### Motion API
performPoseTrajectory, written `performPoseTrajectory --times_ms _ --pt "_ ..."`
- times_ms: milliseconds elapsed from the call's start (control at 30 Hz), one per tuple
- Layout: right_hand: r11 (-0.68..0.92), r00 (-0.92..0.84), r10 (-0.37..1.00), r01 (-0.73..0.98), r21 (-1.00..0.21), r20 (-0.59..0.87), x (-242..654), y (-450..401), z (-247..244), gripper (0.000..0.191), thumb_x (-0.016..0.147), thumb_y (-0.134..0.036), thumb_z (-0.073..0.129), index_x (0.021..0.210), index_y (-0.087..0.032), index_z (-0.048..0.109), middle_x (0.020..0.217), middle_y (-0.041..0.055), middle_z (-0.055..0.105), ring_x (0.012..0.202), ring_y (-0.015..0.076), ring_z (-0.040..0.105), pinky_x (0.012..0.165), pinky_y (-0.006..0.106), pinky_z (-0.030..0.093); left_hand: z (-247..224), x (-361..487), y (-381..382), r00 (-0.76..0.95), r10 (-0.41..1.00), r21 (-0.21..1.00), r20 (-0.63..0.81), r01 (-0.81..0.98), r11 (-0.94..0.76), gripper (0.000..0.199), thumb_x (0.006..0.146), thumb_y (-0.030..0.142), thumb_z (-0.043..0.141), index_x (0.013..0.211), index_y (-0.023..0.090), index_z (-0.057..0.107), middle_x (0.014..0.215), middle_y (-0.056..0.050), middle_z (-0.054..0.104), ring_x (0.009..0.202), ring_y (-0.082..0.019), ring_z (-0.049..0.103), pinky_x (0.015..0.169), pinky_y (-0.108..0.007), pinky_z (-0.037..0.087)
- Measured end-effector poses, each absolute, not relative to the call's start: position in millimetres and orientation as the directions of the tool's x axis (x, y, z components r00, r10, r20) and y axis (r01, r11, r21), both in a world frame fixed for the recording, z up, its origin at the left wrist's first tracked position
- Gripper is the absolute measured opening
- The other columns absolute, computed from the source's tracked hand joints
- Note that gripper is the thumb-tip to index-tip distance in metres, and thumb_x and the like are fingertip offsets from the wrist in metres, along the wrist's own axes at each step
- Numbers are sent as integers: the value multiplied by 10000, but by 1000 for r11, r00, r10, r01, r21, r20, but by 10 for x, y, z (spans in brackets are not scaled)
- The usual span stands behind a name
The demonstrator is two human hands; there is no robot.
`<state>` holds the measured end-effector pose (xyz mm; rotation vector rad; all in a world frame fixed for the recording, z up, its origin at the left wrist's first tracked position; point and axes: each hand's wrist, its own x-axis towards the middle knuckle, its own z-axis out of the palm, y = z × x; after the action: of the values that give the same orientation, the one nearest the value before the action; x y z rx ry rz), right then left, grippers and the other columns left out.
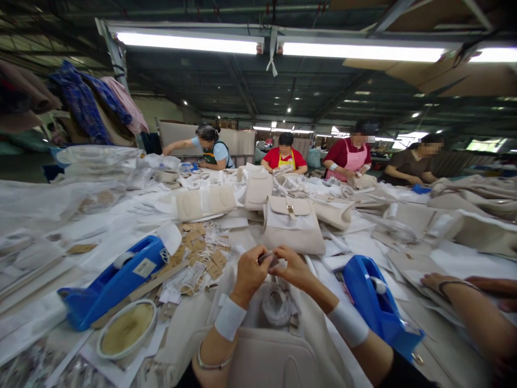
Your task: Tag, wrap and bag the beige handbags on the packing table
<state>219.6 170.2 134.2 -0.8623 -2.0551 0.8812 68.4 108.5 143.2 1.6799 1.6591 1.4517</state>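
Note:
My left hand point(251, 270) and my right hand point(294, 267) meet at the middle, fingers pinched on a small greyish piece point(270, 258) whose exact kind I cannot make out. Below them a beige bag point(274, 355) lies close to my body, with a roll of clear wrapping point(276, 303) between my forearms. Just beyond my hands stands a beige bag with a flap and metal clasp point(294, 231). White bands circle both my wrists.
Blue tape dispensers stand at left point(117, 280) and right point(379, 302). A round dish point(127, 328) and brown tags point(197, 242) lie left. A co-worker's hand point(440, 283) rests at right. Several people work across the table, among more bags point(258, 189).

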Motion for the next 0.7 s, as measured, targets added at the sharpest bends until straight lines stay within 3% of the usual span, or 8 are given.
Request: performPoseTrajectory --times_ms 67,200,300,400,700 --pt "582 -511 766 293 -759 391 2181 1620 1359 27 709 -224 752 731 -220 735 866 30 676 875 208 574 854 336 395 1433 677 1085 -204 899 847 388 464 -260 179 846 289 514 716 185 579 705 7 605 692 -132 566 629 -210 418" --pt "632 -484 744 287 -720 460 2205 1475 1355 156 849 -286 657 742 -254 766 858 42 710 866 216 589 848 351 375 1325 645 1170 -205 931 892 303 403 -202 305 897 264 351 810 163 625 798 -46 677 657 -139 606 542 -210 451" --pt "649 -450 738 269 -711 503 2289 1387 1362 151 872 -314 643 805 -275 772 905 45 727 898 231 598 844 350 393 1201 628 1253 -188 951 893 245 425 -146 200 773 141 457 757 160 655 732 -30 682 620 -136 603 554 -212 461" --pt "654 -435 735 250 -714 521 2377 1312 1385 144 885 -299 626 857 -296 767 899 34 733 894 235 606 836 343 419 1146 622 1286 -174 957 875 234 467 -129 218 688 62 511 750 167 692 745 -24 692 717 -150 624 667 -231 486" --pt "579 -333 803 239 -780 494 2333 1297 1395 145 858 -328 639 805 -270 761 835 27 723 856 234 590 827 333 420 1165 691 1252 -82 965 773 251 617 -148 114 695 104 664 669 187 738 797 -28 643 809 -176 606 765 -264 460"
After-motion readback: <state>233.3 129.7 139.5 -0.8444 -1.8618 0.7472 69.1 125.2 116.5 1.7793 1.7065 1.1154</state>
